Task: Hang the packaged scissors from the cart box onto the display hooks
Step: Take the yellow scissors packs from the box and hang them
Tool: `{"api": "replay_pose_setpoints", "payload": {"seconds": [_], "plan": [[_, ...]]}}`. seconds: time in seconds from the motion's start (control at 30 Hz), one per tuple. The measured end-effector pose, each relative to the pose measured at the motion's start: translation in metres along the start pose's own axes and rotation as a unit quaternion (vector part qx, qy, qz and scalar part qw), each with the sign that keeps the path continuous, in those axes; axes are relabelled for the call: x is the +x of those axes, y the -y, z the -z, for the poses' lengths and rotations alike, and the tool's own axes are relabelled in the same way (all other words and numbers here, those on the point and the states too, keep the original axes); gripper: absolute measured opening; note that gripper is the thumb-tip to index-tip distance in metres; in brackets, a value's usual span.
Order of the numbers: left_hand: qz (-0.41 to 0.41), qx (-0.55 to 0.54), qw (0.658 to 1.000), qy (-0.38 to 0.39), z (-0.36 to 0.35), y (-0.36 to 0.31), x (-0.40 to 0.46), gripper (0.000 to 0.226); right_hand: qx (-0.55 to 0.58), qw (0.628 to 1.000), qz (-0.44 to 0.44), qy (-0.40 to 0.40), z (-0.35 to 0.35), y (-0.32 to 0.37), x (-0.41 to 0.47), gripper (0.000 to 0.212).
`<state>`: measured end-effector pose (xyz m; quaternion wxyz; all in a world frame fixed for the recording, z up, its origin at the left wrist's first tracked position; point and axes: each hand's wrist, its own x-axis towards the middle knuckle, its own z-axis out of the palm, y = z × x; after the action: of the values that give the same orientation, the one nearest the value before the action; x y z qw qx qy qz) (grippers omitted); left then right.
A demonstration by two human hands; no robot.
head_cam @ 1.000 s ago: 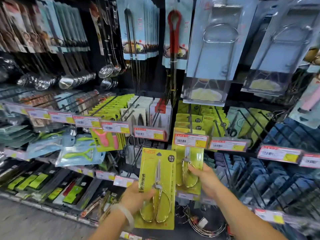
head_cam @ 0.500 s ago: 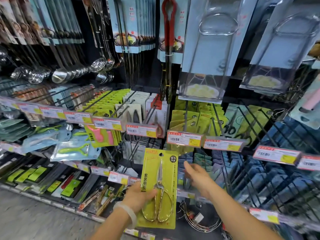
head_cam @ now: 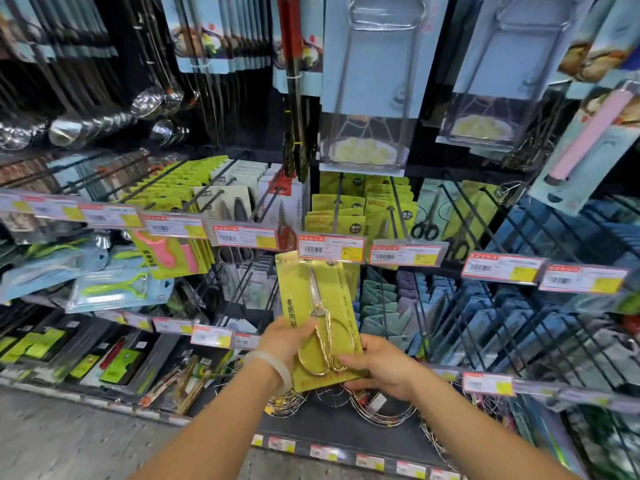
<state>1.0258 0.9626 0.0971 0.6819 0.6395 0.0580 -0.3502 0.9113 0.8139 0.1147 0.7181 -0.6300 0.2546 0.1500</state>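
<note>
I hold one packaged pair of scissors (head_cam: 313, 299), gold handles on a yellow-green card, upright in front of the shelf. My left hand (head_cam: 285, 341) grips its lower left edge. My right hand (head_cam: 379, 365) grips its lower right corner. The card's top reaches the price tag (head_cam: 330, 248) at the tip of a display hook (head_cam: 337, 199). More yellow-green scissor packs (head_cam: 337, 211) hang on that hook behind the tag. The cart box is out of view.
Price tags run along the hook row (head_cam: 405, 254). Green peelers (head_cam: 117, 289) hang at left, blue packs (head_cam: 485, 306) at right, ladles (head_cam: 69, 131) and tongs above. Wire coils (head_cam: 377, 407) lie on the bottom shelf below my hands. Grey floor (head_cam: 69, 438) lies lower left.
My right hand let go of the hanging pack and came down onto the held pack's lower right corner. The pack rose towards the price tag, and the view moved closer.
</note>
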Motion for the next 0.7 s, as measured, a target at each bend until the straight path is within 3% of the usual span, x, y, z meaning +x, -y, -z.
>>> {"api": "replay_pose_setpoints", "payload": {"seconds": [0.1, 0.27, 0.37, 0.53, 0.63, 0.7], "plan": [[-0.003, 0.038, 0.999, -0.014, -0.017, -0.013, -0.02, 0.075, -0.012, 1.0, 0.005, -0.002, 0.008, -0.002, -0.003, 0.02], [-0.029, 0.083, 0.996, 0.006, -0.029, -0.012, -0.019, 0.063, -0.05, 0.998, 0.014, -0.021, 0.017, -0.006, -0.008, 0.042], [-0.033, 0.055, 0.998, 0.009, -0.031, -0.015, -0.02, 0.064, -0.046, 0.997, 0.046, -0.044, 0.018, -0.007, -0.007, 0.022], [-0.043, 0.082, 0.995, 0.034, -0.022, -0.008, -0.018, 0.032, -0.064, 0.995, 0.057, -0.058, 0.013, -0.014, -0.006, 0.017], [-0.038, 0.087, 0.995, 0.041, -0.015, -0.002, -0.022, 0.033, -0.077, 0.992, 0.063, -0.075, 0.007, -0.022, -0.003, 0.016], [-0.046, 0.066, 0.996, 0.045, -0.015, -0.01, -0.026, 0.017, -0.071, 0.99, 0.079, -0.089, 0.002, -0.02, -0.001, 0.016]]}}
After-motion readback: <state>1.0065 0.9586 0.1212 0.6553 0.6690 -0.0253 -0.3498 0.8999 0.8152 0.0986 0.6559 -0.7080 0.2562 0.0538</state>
